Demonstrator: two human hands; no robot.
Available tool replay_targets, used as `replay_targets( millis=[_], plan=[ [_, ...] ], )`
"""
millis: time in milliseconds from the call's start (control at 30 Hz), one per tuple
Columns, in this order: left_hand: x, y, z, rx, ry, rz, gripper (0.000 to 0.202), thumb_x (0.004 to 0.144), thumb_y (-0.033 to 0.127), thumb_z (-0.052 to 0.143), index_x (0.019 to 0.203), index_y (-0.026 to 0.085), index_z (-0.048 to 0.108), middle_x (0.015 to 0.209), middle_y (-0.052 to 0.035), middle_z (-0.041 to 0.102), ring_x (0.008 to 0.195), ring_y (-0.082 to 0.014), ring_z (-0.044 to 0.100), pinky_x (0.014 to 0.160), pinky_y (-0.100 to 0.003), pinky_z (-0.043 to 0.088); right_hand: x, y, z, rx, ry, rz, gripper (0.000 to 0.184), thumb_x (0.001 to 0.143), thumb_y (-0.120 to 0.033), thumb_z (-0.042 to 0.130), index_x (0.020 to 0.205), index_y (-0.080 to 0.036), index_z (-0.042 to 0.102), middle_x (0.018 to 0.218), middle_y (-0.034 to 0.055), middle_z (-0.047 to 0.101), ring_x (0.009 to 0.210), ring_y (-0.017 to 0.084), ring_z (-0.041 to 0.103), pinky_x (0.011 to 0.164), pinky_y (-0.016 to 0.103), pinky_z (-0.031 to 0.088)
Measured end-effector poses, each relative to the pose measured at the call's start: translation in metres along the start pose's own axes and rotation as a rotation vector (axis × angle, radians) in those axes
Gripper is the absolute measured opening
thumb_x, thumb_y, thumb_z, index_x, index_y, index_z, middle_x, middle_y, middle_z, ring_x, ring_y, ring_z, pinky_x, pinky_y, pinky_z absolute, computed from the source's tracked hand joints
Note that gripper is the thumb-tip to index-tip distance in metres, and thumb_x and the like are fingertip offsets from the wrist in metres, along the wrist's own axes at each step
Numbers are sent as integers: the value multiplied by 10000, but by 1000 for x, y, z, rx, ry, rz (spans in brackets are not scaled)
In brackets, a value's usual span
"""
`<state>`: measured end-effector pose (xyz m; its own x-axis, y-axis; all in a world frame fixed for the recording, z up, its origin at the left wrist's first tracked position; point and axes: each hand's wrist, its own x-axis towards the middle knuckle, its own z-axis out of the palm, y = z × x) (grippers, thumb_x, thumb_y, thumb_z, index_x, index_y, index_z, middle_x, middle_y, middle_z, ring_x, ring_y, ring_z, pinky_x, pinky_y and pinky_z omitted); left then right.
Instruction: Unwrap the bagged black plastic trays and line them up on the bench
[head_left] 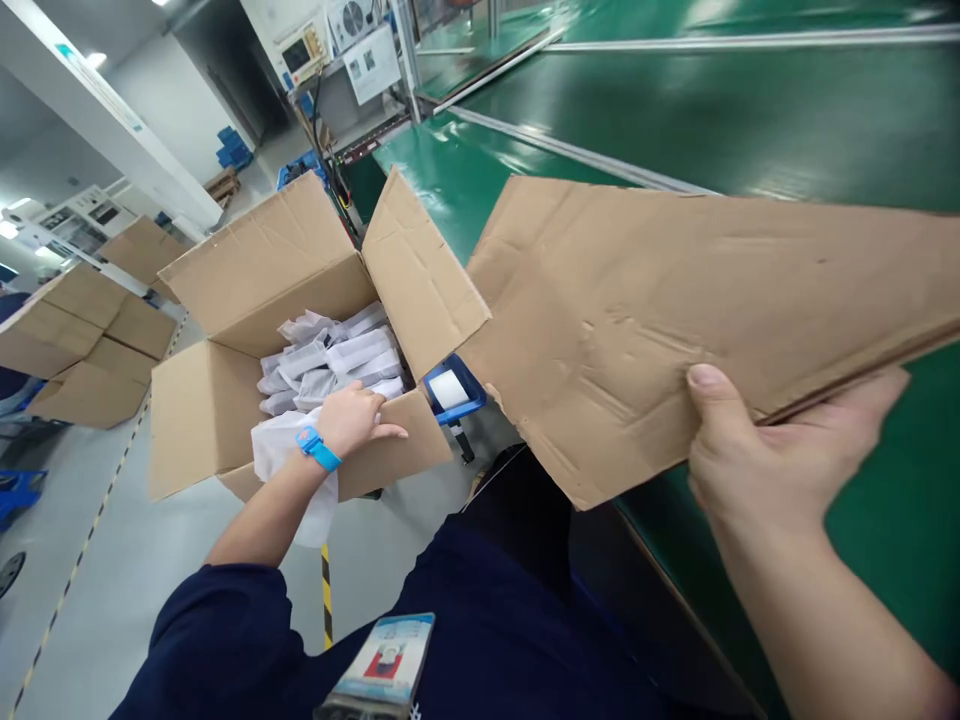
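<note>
My right hand (780,455) grips a flattened piece of brown cardboard (637,310) by its lower edge, thumb on the upper face and fingers beneath. The cardboard is tilted over the green table and its surface is creased. My left hand (356,422), with a blue band on the wrist, is at the near side of an open carton (296,225), thumb spread away from the fingers. Inside the carton lie several packets in white wrapping (319,365), close to my left fingertips. A loose white sheet (289,445) hangs over the carton's near edge under my wrist.
The green table (720,110) with metal strips fills the right side. A blue trolley part with a white roll (448,390) shows beside the carton. More open cartons (94,330) stand at left, past a striped floor line (101,520). Equipment (304,55) is at the back.
</note>
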<state>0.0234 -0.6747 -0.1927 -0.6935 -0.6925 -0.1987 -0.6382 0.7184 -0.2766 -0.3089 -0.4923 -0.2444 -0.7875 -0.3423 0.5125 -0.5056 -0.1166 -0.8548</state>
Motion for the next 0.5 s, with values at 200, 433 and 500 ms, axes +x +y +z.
replay_targets(
  millis=[200, 433, 500],
  plan=[
    [-14, 8, 1, -20, 91, -34, 586, 884, 741, 499, 1016, 205, 695, 961, -113, 742, 948, -286, 601, 663, -332, 406, -15, -38, 54, 97, -26, 50, 428, 860, -329, 663, 1197, -189, 440, 1255, 151, 591, 1191, 203, 621, 1029, 402, 515],
    [-37, 15, -1, -78, 278, -73, 549, 932, 647, 509, 1198, 198, 678, 1047, -108, 746, 973, -276, 622, 792, -358, 485, -31, -49, 83, 3, -162, 123, 419, 873, -380, 623, 1210, -207, 444, 1144, 131, 655, 1069, 264, 670, 962, 492, 535],
    [-56, 24, 5, -160, 381, -96, 514, 961, 592, 511, 1265, 204, 659, 1126, -102, 743, 992, -255, 642, 858, -357, 503, -35, -53, 53, -5, -138, 65, 493, 854, -373, 679, 1247, -187, 445, 1216, 167, 612, 1157, 268, 630, 1054, 508, 480]
  ],
)
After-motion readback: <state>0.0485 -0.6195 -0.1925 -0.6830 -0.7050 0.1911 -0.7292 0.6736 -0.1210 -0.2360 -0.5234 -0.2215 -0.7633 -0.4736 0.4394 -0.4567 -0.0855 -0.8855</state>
